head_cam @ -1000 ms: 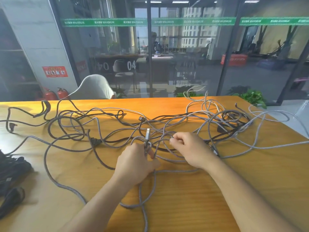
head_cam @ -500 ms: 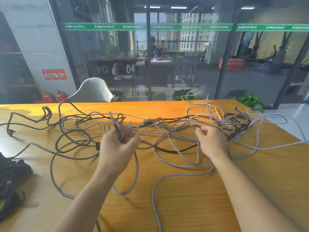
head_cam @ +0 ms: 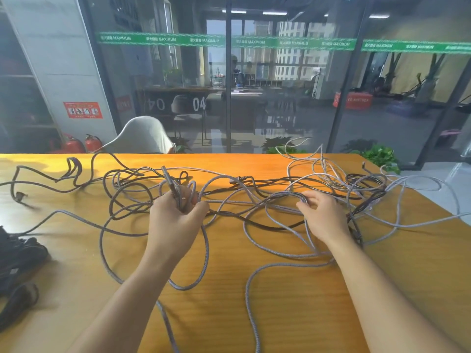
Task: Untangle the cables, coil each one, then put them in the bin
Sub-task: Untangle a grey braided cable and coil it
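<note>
bright even light on the glossy table (head_cam: 254, 289), soft shadows, reflections in the glass wall (head_cam: 280, 98), wide-angle edge bending

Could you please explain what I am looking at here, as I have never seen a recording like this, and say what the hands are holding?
There is no machine here: a person wears one camera on the head, looking forward and down, so you see their own two arms. On the orange wooden table lies a tangle of grey and dark cables. The left hand grips a small bunch of grey cable, with one connector end sticking up above the fingers. The right hand pinches a grey loop between thumb and fingertips. At the left edge lies a dark bundle; I cannot tell what it is. Beyond the table stands a white chair before a glass wall.
</note>
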Action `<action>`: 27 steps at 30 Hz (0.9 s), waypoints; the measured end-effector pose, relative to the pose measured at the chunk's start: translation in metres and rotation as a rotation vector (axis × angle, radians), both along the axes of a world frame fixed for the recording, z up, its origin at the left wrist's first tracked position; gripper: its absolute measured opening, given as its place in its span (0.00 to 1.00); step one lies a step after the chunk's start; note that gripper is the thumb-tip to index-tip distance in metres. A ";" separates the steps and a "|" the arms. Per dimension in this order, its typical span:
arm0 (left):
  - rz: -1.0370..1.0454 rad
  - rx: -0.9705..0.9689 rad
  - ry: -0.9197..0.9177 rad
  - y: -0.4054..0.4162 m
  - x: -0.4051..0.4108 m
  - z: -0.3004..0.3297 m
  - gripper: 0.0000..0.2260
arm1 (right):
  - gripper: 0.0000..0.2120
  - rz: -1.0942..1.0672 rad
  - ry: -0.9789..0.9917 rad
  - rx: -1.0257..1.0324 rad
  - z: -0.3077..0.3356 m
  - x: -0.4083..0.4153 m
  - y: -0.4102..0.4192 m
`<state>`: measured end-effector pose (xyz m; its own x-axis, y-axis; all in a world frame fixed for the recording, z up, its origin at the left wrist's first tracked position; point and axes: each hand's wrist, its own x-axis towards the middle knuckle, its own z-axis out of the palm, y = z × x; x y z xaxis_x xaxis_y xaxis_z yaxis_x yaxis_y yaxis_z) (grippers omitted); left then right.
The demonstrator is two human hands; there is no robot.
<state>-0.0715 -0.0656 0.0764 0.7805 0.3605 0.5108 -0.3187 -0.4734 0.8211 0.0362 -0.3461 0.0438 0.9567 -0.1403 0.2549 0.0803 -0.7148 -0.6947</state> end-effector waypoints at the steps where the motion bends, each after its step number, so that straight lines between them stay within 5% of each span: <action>1: -0.006 -0.006 -0.001 -0.001 0.000 0.000 0.10 | 0.16 0.007 -0.016 0.006 0.001 -0.001 0.001; 6: 0.014 -0.019 0.005 0.000 0.001 0.000 0.13 | 0.09 0.104 -0.028 0.154 0.005 -0.001 -0.002; 9: 0.012 -0.028 0.006 0.002 0.001 0.001 0.11 | 0.18 0.212 0.096 0.390 0.008 0.003 -0.006; 16: 0.023 -0.027 0.004 0.006 0.002 0.000 0.09 | 0.09 0.316 0.346 0.549 0.004 0.002 -0.007; 27: 0.045 0.000 0.018 0.004 0.002 -0.001 0.07 | 0.11 0.175 -0.041 -0.396 0.009 -0.005 0.004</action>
<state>-0.0691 -0.0613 0.0757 0.7723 0.3955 0.4970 -0.2823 -0.4872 0.8264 0.0310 -0.3425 0.0524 0.9452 0.1397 0.2950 0.2462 -0.8985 -0.3634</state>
